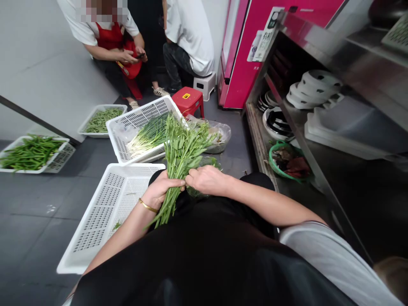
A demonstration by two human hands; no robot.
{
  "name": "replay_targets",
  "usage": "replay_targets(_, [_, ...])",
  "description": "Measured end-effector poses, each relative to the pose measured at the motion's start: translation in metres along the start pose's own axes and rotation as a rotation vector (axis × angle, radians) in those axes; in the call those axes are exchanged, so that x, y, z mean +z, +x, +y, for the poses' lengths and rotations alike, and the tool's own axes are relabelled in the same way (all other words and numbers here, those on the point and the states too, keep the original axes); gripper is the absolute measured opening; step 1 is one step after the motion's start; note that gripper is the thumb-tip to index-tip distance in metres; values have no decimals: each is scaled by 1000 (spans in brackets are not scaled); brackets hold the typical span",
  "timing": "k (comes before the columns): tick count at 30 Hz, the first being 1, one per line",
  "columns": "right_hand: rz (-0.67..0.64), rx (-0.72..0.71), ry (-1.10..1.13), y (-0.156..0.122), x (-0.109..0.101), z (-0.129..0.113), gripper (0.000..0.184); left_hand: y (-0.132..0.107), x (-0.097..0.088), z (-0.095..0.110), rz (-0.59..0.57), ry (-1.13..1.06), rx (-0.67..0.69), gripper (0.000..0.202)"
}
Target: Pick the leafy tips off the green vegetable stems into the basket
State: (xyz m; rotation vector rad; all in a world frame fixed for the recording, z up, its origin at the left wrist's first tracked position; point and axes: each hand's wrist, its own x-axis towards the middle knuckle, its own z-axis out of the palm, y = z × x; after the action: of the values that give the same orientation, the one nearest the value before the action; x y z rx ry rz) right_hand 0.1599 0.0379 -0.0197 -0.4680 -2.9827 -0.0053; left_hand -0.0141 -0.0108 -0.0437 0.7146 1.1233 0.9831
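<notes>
My left hand [161, 187] is wrapped round a bunch of long-stemmed leafy greens [181, 148], thumb across the stems. The leaves point up and away from me, while the cut ends hang toward my lap. Against the right side of the bunch, my right hand [205, 179] is closed, its fingertips pinching at the greens close to my left thumb. Exactly which stem or leaf it pinches is hidden. Below my left forearm stands a white perforated basket [95, 216] with a few green scraps in it. More greens in a clear plastic bag [199, 191] show partly beneath my right hand.
Scallions [149, 136] lie in another white basket [127, 157] ahead. Green peppers or similar pods [32, 153] and green beans [102, 120] fill baskets at left. A red stool [188, 101] and two seated people are beyond. Metal shelving [306, 153] with dishes stands at right.
</notes>
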Motion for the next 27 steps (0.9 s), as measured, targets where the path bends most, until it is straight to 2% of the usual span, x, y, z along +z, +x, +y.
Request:
replay_targets(2, [-36, 1, 100, 0, 6, 0, 23, -3, -1, -2, -3, 18, 6, 17])
replay_targets(4, [12, 60, 379, -2, 12, 0, 21, -5, -2, -3, -5, 14, 27, 18])
replay_targets(6, [122, 166, 805, -3, 20, -5, 24, -7, 1, 0, -24, -4, 67, 18])
replay_targets(9, [339, 422, 1447, -3, 30, -18, 31, -7, 9, 7, -70, -20, 130, 19])
replay_targets(12, [500, 639, 1769, -1, 36, -26, 33, 0, 17, 12, -77, -22, 164, 22])
replay_targets(15, [568, 685, 1798, -4, 36, -24, 31, 8, 22, 11, -101, -29, 180, 22])
replay_targets(18, [573, 660, 1645, -11, 34, -15, 30, 12, 24, 5, -138, -36, 167, 20])
replay_targets(22, [451, 553, 1299, -21, 26, -2, 28, 13, 23, 0, -92, -70, 136, 22])
replay_targets(25, [369, 546, 1128, -31, 17, 14, 31, 13, 18, 0, -48, -68, 144, 24])
replay_targets(27, [206, 518, 964, -41, 11, 27, 32, 13, 13, 2, -30, -51, 169, 21])
